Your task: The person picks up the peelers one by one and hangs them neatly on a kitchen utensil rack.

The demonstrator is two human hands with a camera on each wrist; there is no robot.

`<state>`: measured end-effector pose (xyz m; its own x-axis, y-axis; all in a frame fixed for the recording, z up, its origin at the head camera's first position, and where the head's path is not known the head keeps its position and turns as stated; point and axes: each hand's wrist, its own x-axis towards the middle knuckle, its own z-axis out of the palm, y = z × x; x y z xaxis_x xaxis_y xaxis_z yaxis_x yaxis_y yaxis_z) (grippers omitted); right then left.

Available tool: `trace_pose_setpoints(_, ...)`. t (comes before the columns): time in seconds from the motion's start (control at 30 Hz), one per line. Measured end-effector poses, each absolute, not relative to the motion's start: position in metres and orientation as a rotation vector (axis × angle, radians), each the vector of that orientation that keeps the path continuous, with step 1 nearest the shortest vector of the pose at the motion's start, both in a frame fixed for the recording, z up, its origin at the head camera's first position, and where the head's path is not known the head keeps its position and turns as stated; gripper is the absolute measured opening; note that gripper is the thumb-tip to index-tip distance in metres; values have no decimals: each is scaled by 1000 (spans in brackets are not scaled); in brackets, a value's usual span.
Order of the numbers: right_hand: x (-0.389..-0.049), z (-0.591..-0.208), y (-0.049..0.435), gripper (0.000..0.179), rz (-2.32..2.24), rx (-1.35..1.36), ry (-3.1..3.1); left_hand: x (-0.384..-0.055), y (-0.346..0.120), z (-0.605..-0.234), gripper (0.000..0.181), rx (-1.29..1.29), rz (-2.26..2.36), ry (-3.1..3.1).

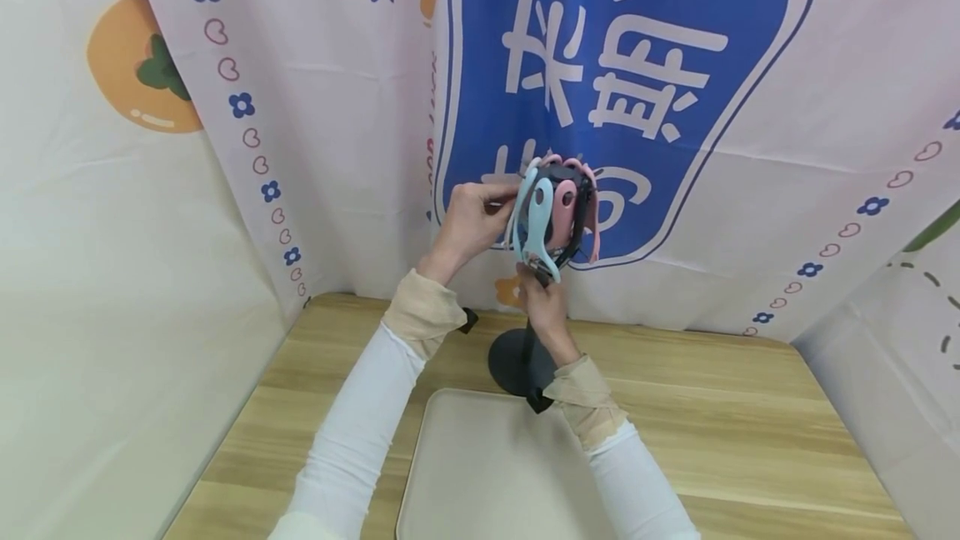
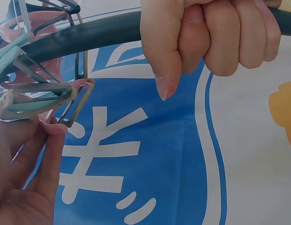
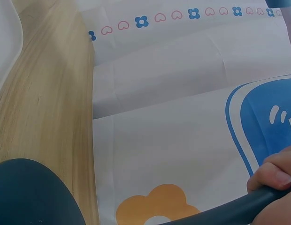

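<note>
A dark stand point(image 1: 529, 332) with a round base point(image 1: 504, 362) rises from the table, its top ringed with several hair clips in light blue point(image 1: 537, 219) and pink point(image 1: 562, 215). My left hand point(image 1: 474, 219) is at the left side of this cluster. Its thumb and fingers pinch a hair clip point(image 2: 56, 126) at the rim, seen in the left wrist view with open metal frames point(image 2: 42, 89) close above. Below the clips, my right hand point(image 1: 546, 307) grips the pole point(image 2: 103, 35), fingers curled round it. The right wrist view shows only part of that hand point(image 3: 277, 183) at the lower right.
A beige tray point(image 1: 495, 465) lies on the wooden table point(image 1: 750, 423) in front of the stand's base. Behind the table hangs a printed cloth point(image 1: 750, 215) with a blue panel, close to the clips. Beige wraps point(image 1: 426, 311) cover both wrists.
</note>
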<state>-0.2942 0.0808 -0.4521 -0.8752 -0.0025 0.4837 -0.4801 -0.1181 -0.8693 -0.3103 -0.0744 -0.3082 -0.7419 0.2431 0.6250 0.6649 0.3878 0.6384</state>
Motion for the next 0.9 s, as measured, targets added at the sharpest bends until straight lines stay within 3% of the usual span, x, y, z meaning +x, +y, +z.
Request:
trace_pose_setpoints(0.57,-298,-448,75,30,2086,568,-1832,-300,-103,-330,27,-712,-1228,-2255)
trace_pose_setpoints(0.9,-300,-444,87,31,2104,616,-1867,-275,-118,-361,30,-726,-1037,-2353)
